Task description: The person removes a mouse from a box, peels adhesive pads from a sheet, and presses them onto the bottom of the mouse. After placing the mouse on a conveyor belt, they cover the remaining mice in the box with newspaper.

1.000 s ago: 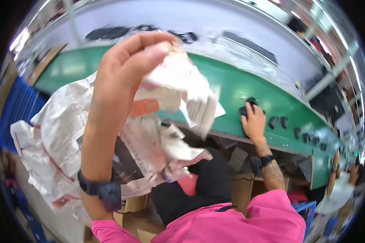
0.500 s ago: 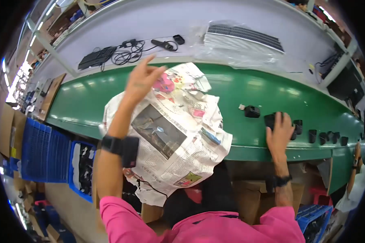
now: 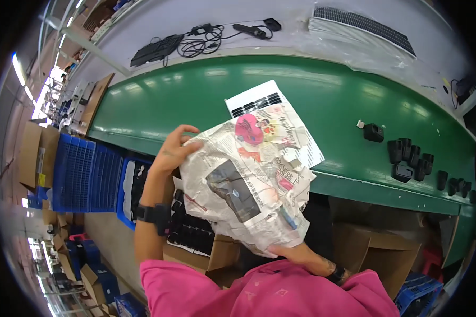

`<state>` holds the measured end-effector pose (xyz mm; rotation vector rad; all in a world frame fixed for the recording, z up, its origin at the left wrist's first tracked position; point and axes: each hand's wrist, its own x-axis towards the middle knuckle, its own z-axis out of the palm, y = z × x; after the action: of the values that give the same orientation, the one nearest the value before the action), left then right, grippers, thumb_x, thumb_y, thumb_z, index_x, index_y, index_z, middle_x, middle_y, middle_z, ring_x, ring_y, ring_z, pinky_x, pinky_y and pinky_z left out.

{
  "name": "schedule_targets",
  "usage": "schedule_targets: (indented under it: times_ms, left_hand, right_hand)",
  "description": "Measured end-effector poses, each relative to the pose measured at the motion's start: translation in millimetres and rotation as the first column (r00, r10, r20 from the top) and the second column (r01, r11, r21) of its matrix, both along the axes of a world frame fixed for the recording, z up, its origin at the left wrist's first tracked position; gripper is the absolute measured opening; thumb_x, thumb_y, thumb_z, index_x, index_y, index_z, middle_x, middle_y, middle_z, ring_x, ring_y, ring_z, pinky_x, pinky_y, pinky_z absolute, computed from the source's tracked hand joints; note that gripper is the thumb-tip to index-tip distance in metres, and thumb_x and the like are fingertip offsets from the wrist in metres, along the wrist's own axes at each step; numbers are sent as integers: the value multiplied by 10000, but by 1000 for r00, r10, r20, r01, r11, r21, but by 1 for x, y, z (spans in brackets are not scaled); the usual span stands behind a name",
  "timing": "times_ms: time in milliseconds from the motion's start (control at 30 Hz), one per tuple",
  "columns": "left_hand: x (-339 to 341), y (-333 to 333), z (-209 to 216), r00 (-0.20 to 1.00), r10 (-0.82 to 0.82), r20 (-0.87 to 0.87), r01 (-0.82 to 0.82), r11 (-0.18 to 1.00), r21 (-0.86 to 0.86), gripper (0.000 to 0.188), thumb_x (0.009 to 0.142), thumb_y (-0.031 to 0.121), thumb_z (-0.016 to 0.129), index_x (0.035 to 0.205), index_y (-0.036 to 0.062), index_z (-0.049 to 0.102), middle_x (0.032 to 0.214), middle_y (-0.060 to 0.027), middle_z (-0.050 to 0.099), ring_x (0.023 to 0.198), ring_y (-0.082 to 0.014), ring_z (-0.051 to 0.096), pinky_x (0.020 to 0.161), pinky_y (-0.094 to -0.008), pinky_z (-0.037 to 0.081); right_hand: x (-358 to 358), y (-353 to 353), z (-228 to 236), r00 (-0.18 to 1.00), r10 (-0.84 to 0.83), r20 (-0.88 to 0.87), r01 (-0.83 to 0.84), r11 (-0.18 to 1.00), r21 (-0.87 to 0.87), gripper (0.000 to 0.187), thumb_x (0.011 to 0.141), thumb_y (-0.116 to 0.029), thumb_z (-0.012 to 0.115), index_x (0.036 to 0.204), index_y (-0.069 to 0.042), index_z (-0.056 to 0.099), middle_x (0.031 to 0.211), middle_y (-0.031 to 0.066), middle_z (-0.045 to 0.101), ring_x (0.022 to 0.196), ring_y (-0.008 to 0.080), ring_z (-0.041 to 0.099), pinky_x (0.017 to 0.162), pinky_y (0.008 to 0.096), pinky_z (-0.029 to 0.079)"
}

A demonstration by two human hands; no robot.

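A crumpled newspaper sheet (image 3: pixel 225 153) with coloured pictures spreads in front of me, from the bench edge out over my lap. My left hand (image 3: pixel 173 150) pinches its upper left edge between thumb and fingers. At the lower edge, my right hand (image 3: pixel 291 252) grips the paper, its fingers partly hidden by it. Beneath the far side of the newspaper lies a white sheet (image 3: pixel 272 89) with rows of black oblong pieces. Below the newspaper's left side, an open carton (image 3: pixel 223 253) holds rows of black parts.
Several small black housings (image 3: pixel 402 171) stand on the green bench (image 3: pixel 195 79) at the right. A black keyboard-like item (image 3: pixel 156 50) and cables (image 3: pixel 209 42) lie behind it. Blue crates (image 3: pixel 87 174) stand at the left. Another carton (image 3: pixel 378 248) sits under the bench.
My right hand has left the black housings and come to the newspaper's lower edge. The newspaper has shifted toward me, uncovering part of the white sheet. My left hand has lowered onto its edge.
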<state>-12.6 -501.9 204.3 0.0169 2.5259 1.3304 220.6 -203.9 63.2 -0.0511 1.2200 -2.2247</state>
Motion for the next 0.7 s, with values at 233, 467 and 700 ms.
schedule_targets:
  times_ms: [233, 467, 700]
  left_hand:
    - [126, -62, 43, 858, 434, -273, -153, 724, 672, 370, 896, 70, 631, 1244, 33, 512, 1073, -106, 637, 966, -147, 609, 845, -259, 493]
    - [236, -102, 43, 790, 489, -371, -159, 747, 646, 317, 840, 60, 687, 1133, -37, 617, 1111, -137, 647, 1008, -165, 609, 893, -303, 489]
    - [304, -102, 57, 843, 386, -375, -292, 914, 283, 331, 762, 36, 731, 1076, -28, 651, 1009, -54, 655, 922, -103, 591, 829, -247, 470]
  right_hand:
    - [-10, 15, 94, 835, -511, -203, 520, 854, -13, 788, 850, -68, 646, 1473, 34, 175, 1230, 154, 594, 1096, 210, 601, 955, 332, 461]
    - [-27, 19, 143, 725, -109, -680, 387, 881, 272, 714, 767, 34, 687, 1417, 27, 391, 1193, 149, 608, 1033, 177, 607, 894, 293, 479]
    - [-52, 5, 156, 701, 145, -699, 404, 727, 556, 269, 726, 14, 732, 993, 19, 700, 1108, 120, 643, 956, 131, 597, 824, 277, 474]
